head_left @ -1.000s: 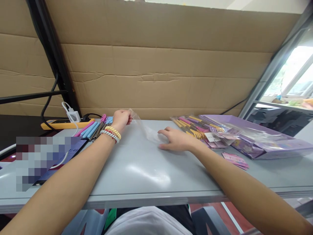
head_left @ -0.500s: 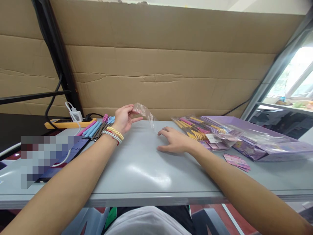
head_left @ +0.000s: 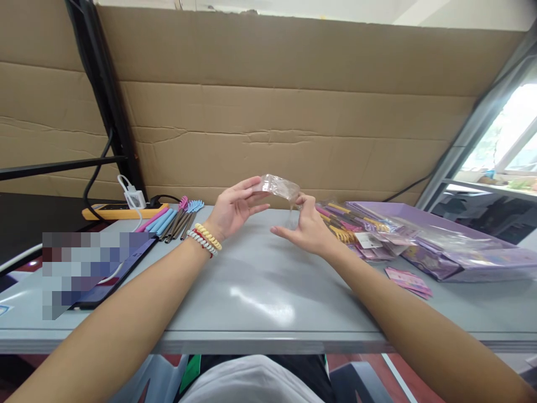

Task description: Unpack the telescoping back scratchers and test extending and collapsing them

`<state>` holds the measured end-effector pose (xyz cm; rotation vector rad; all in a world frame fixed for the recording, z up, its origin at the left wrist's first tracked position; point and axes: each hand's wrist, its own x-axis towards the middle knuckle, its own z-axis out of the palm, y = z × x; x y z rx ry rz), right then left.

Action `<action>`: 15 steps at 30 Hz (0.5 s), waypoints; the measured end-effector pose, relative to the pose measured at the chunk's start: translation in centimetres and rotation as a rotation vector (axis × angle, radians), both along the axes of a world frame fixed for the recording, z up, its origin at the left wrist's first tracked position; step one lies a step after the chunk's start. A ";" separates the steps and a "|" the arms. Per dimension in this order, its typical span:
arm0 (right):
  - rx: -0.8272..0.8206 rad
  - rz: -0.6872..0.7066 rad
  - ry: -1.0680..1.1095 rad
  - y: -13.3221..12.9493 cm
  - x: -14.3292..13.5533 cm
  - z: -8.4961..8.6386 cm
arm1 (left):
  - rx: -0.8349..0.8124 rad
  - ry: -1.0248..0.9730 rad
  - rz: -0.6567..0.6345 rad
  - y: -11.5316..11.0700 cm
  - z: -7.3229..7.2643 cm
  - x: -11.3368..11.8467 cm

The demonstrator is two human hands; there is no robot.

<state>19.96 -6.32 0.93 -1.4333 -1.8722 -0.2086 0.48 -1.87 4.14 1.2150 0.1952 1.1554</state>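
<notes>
Moved: bag [head_left: 279, 186] up off the table [head_left: 251, 280] since 1 s ago, when it lay flat under the right hand; left hand lifted it, right hand came up to meet it. Both now hold it in the air.
Bag pos: mid-scene, above the far part of the table, between the two hands, in front of the cardboard wall [head_left: 293, 112].
Axis: long axis runs approx left-right, left end a bit higher, right end dipping toward the right thumb.
Left hand [head_left: 235, 210]: fingers half-curled, thumb and forefinger pinching the bag's left end; beaded bands on the wrist.
Right hand [head_left: 306, 226]: thumb and fingertips nipping the bag's right end from below, other fingers loose, palm facing left.
Nearer hand: neither, one at each end, bag bridges the gap. Which grip carries more, can't tell.
Bag look: small, clear, thin plastic, crinkled, slightly arched; looks empty, wall shows through. Opening side can't be told.
Left of hands: combs [head_left: 174, 219], pink, blue and dark, lying fanned on the table; power strip [head_left: 111, 212] w/ white plug behind them.
Right of hands: packed combs [head_left: 342, 224] in clear wrap, just beside the right wrist; purple tray [head_left: 482, 260] farther right; pink cards [head_left: 409, 279] near the table's front right.
Near left: dark flat item, partly blurred out, can't identify.
</notes>
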 end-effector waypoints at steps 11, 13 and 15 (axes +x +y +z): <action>0.236 0.251 0.085 1.0 2.6 1.3 | 0.050 -0.070 0.109 0.8 0.8 -1.4; 0.262 0.217 -0.062 0.6 4.0 2.8 | 0.050 -0.020 0.183 1.5 0.7 -1.8; 0.315 0.041 -0.137 0.1 5.9 4.3 | 0.042 0.063 0.234 2.1 0.4 -2.1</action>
